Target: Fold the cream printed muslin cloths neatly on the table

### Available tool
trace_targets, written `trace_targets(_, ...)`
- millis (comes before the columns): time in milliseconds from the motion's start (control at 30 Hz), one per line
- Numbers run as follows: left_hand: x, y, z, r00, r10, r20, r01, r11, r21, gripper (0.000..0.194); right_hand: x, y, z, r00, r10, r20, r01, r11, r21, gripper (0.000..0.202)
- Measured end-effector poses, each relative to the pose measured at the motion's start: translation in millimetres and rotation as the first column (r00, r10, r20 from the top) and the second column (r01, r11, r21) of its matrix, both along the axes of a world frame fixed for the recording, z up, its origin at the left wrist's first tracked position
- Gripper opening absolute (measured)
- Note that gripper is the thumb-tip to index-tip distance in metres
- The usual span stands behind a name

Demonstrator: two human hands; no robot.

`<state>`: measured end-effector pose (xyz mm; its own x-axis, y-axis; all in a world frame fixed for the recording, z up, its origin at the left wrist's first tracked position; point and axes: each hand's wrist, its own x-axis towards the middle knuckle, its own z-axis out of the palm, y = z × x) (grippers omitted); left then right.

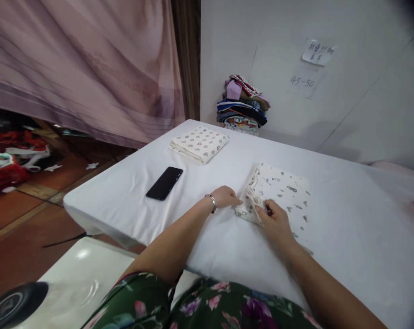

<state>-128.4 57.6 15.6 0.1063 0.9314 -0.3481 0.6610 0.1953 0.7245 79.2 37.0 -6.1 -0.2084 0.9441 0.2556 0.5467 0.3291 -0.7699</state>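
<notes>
A white cloth (pixel 284 194) with small grey prints lies partly folded on the white-covered table, its layered edge bunched at the left. My right hand (pixel 275 224) pinches that layered edge near the front. At the cloth's front left corner is my left hand (pixel 226 197), its fingers closed together on the corner. A bracelet circles my left wrist. Farther back to the left rests a folded cloth (pixel 201 142) with grey and red prints, touched by neither hand.
A black phone (pixel 164 183) lies on the table (pixel 124 183), left of my hands. Behind the table's far edge stands a stack of folded fabrics (pixel 243 107) by the wall. A pink curtain (pixel 90 59) hangs at the left. A white surface (pixel 86 269) sits lower left.
</notes>
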Motion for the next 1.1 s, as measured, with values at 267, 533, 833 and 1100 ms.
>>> trace_targets(267, 10.4, -2.6, -3.2, 0.997, -0.023, -0.067, 0.027, 0.998, 0.061, 0.023, -2.2, -4.1, 1.3, 0.996, 0.03, 0.082, -0.037, 0.996, 0.086, 0.019)
trace_targets(533, 5.6, -3.1, -3.2, 0.976, -0.098, 0.195, 0.109, 0.993, -0.047, 0.019, -9.7, -9.6, 3.6, 0.887, 0.108, 0.45, -0.248, 0.931, 0.266, 0.008)
trace_targets(833, 8.2, 1.1, -1.4, 0.974, 0.031, 0.226, 0.014, 0.981, -0.195, 0.046, -17.1, -11.1, 3.1, 0.816, 0.085, 0.572, -0.322, 0.888, 0.328, 0.009)
trace_targets(1100, 8.6, -6.6, 0.6, 0.997, -0.081, 0.017, 0.082, 0.994, -0.069, 0.054, -11.3, -12.7, 14.5, 0.82, 0.255, 0.513, -0.393, 0.902, 0.179, 0.02)
